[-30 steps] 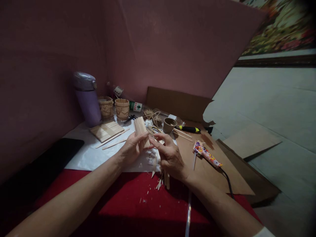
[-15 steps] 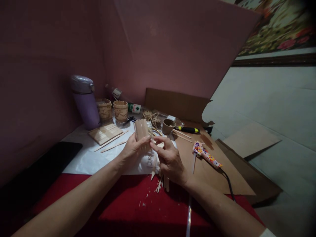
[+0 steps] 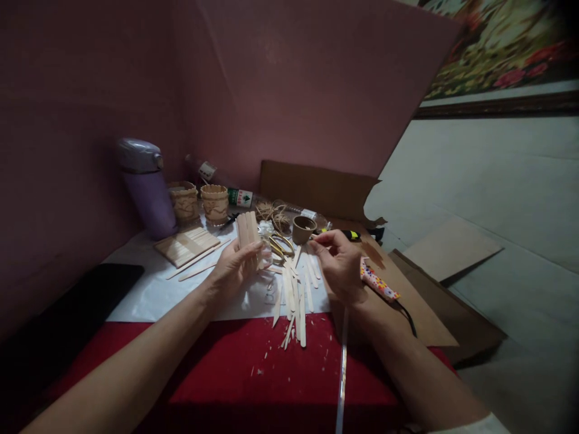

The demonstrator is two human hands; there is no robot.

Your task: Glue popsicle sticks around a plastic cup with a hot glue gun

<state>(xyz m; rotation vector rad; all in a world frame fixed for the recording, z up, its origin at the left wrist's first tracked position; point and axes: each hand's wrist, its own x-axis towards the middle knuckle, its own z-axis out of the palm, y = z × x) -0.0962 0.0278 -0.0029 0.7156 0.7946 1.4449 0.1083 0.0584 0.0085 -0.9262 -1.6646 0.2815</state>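
Upright in my left hand (image 3: 231,270) is a clear plastic cup with wooden craft sticks (image 3: 246,230) standing side by side on its far-left face; my fingers are wrapped round it. My right hand (image 3: 342,265) is apart from it, thumb and fingertips pinched together beside a small brown cup (image 3: 301,230). Whatever is between those fingertips is too small to make out. Gold-handled scissors (image 3: 282,246) lie between the two hands. Below them loose craft sticks (image 3: 301,313), some cut, are strewn over the white sheet (image 3: 136,298) and the red cloth (image 3: 217,367).
A stack of craft sticks (image 3: 186,244) lies left, near two stick-covered cups (image 3: 214,204) and a purple bottle (image 3: 149,202). Raffia (image 3: 271,212) and plastic bottles lie behind. On the right, a flowered glue gun (image 3: 380,286) rests on cardboard (image 3: 418,319), partly behind my right hand.
My right hand has left the stick-covered cup and moved right, towards the small brown cup. The scissors and loose sticks now show. My left hand keeps its hold; the view has shifted slightly.
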